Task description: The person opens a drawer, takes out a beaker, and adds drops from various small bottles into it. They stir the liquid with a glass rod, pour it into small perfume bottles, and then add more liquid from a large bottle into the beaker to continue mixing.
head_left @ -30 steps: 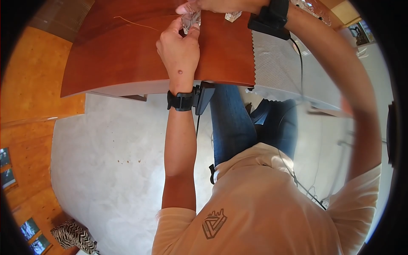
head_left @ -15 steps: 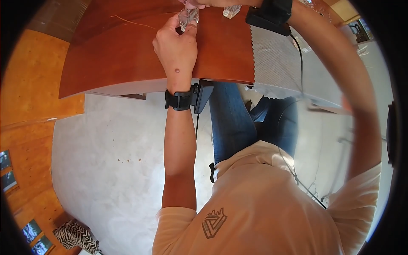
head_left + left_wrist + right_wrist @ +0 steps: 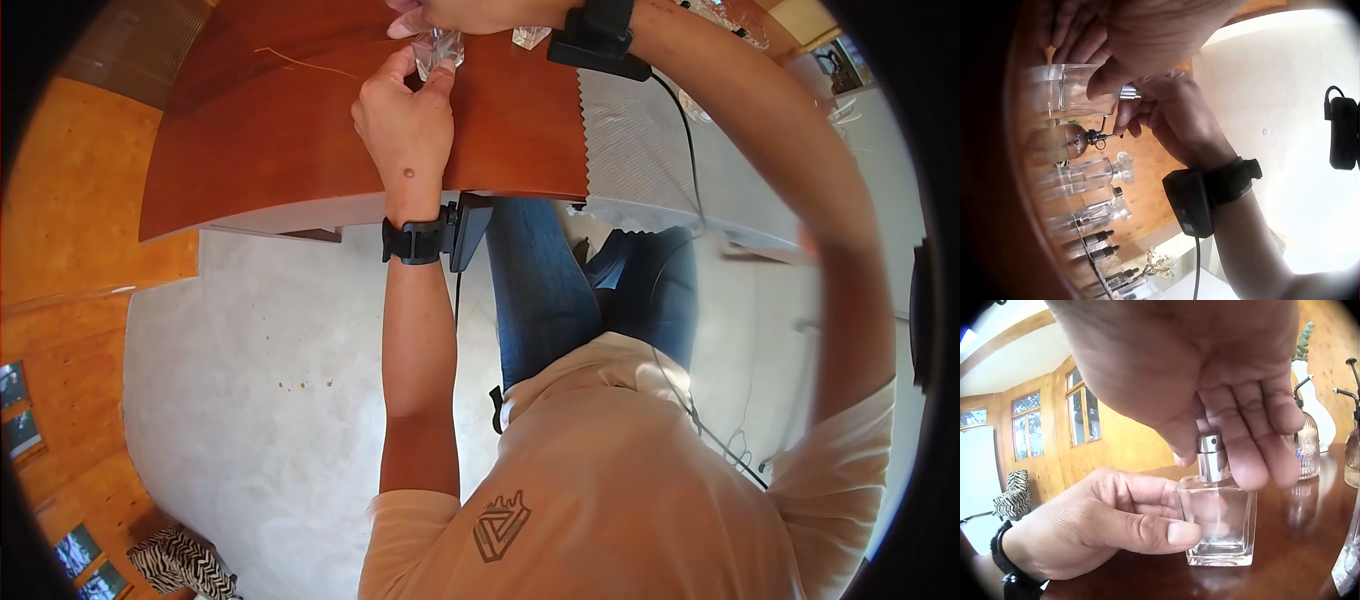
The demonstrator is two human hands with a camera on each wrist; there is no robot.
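Note:
A clear, square glass perfume bottle (image 3: 1222, 553) stands upright on the brown table (image 3: 270, 130). My left hand (image 3: 405, 120) holds its sides, with the thumb across the near face in the right wrist view. A silver spray pump (image 3: 1212, 461) sits on the bottle's neck. My right hand (image 3: 470, 12) reaches across from the right and pinches around this pump, thumb on one side and fingers on the other. In the left wrist view the pump (image 3: 1130, 92) shows between both hands.
Another small glass bottle (image 3: 530, 37) stands right of the hands. Several more bottles line the table in the left wrist view, including a round amber one (image 3: 1075, 142) and dark-capped dropper bottles (image 3: 1094, 239). A thin strand (image 3: 305, 62) lies at left; grey cloth (image 3: 640, 150) borders the right.
My right hand has shifted left over the bottle's top, its fingers turning around the pump. My left hand keeps its hold on the bottle, drifting slightly left in the view.

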